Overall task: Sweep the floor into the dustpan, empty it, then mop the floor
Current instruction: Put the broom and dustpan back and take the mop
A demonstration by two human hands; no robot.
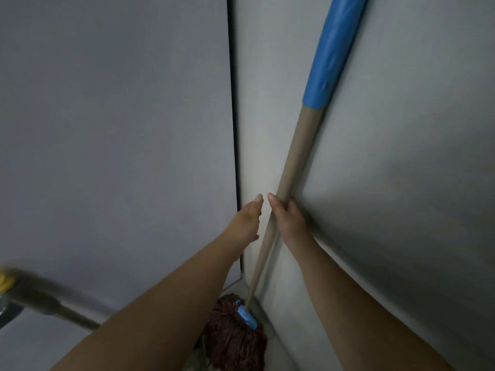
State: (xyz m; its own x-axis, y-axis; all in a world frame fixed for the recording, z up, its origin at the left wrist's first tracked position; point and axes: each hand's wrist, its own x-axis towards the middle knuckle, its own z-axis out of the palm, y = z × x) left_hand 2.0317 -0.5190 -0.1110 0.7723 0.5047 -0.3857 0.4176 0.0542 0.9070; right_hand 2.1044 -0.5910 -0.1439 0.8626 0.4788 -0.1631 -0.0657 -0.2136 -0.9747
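Head view. The mop (270, 236) stands in the corner where two grey walls (388, 129) meet, its tan shaft leaning against the right wall and its dark red string head (235, 341) on the floor near the bottom edge. The right hand (288, 214) rests along the mid-shaft, fingers extended beside it; we cannot tell whether this grip has closed. The left hand (247, 219) is released, fingers straight, just beside the shaft and not touching it. We judge the shaft stiff and light, the string head soft, limp and bottom-heavy, more so if wet. We would hold mid-shaft and at the blue sleeve (332, 49). A blurred second handle (53, 303) crosses lower left.
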